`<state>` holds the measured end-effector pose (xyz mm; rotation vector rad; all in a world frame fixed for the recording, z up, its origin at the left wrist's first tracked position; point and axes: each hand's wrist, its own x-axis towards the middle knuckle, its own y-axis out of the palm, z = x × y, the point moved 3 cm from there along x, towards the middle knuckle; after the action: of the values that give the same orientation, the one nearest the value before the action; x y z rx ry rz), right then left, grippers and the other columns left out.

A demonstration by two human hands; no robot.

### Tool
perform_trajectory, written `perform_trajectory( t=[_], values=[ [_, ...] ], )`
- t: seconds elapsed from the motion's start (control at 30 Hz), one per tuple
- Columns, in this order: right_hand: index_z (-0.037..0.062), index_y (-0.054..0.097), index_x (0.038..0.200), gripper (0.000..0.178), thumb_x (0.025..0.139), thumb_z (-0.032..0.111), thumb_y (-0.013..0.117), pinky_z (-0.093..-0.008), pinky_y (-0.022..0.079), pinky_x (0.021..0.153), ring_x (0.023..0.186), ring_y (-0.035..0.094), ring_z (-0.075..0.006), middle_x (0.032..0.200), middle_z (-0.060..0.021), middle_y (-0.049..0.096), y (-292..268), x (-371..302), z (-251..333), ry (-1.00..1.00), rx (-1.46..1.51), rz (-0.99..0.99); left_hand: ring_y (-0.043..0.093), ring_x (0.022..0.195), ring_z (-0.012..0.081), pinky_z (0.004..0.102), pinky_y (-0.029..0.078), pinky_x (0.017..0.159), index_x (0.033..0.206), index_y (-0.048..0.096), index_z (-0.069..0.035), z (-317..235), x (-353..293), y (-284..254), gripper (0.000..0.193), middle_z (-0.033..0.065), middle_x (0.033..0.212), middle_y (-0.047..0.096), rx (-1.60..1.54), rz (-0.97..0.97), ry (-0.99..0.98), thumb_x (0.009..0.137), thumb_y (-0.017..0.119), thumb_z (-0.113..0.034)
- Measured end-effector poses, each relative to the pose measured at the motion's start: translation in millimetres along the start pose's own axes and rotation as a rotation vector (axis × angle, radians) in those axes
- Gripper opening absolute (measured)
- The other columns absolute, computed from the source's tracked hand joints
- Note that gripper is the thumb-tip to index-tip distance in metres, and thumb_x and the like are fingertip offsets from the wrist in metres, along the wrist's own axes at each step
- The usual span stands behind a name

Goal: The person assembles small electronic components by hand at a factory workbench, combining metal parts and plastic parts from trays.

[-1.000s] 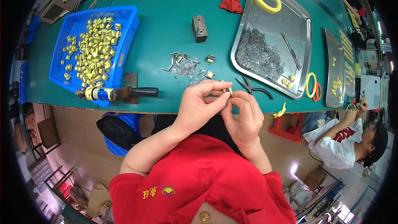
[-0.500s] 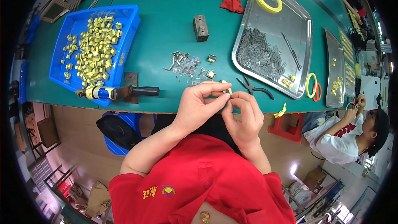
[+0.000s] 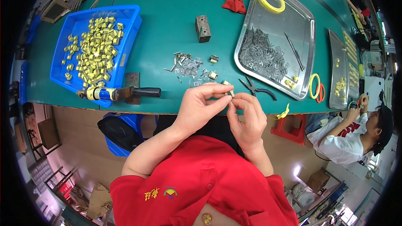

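Observation:
Near the table's front edge, my left hand pinches a small yellow-wrapped transformer between thumb and fingers. My right hand meets it there, its thumb and fingertips closed on the part's right side; the fingers hide much of it. Just beyond lie two similar parts, a yellow-and-metal one and a darker one. Left of these is a loose heap of thin grey metal plates. Black-handled pliers rest open to the right of my hands.
A blue bin of yellow parts stands left, behind a clamp-like tool with a black handle. A metal block sits at mid-table. At right are a steel tray with grey plates, tape rolls and a seated co-worker.
Both my hands stay almost where they were, with only slight finger movement around the small transformer. At the right, the co-worker's head and hands have shifted a little.

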<state>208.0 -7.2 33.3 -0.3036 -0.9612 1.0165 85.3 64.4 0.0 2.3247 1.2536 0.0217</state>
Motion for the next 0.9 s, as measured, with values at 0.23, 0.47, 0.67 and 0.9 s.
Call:
perform_trajectory(
  t=[0.23,0.47,0.67,0.9],
  values=[
    [-0.0007,0.065,0.096,0.028,0.073,-0.008,0.077,-0.0270,0.049,0.064,0.071,0.060,-0.0154,0.091,-0.0095,0.065,-9.6,4.9,-13.2,0.212,0.328,0.078,0.064,0.098,0.0142,0.0266,0.053,0.086,0.121,0.063,0.002,-6.1,1.5,-2.7,0.033,0.0082,0.107,0.067,0.030,0.076,-0.028,0.089,0.067,0.003],
    [0.0012,0.069,0.104,0.038,0.069,-0.007,0.078,-0.0263,0.047,0.061,0.072,0.058,-0.0151,0.084,-0.0074,0.061,-16.3,9.8,-22.9,0.151,0.453,0.324,0.065,0.098,0.0121,0.0229,0.056,0.080,0.135,0.050,0.001,-19.4,1.8,-1.7,0.051,0.0083,0.104,0.067,0.090,0.241,-0.156,0.087,0.067,0.003],
    [0.0012,0.070,0.099,0.036,0.064,-0.005,0.076,-0.0262,0.046,0.058,0.068,0.056,-0.0145,0.079,-0.0062,0.060,-16.8,12.4,-26.0,0.112,0.487,0.351,0.066,0.097,0.0114,0.0229,0.055,0.081,0.135,0.050,0.001,-16.8,1.4,0.7,0.052,0.0076,0.103,0.067,0.037,0.299,-0.199,0.086,0.067,0.003],
    [0.0015,0.070,0.096,0.035,0.062,-0.003,0.077,-0.0261,0.045,0.058,0.068,0.055,-0.0140,0.077,-0.0051,0.059,-20.1,11.4,-26.9,0.087,0.464,0.400,0.067,0.095,0.0131,0.0246,0.055,0.082,0.134,0.051,0.001,-13.0,-0.4,1.1,0.051,0.0071,0.101,0.068,0.051,0.333,-0.240,0.085,0.067,0.003]
  ],
)
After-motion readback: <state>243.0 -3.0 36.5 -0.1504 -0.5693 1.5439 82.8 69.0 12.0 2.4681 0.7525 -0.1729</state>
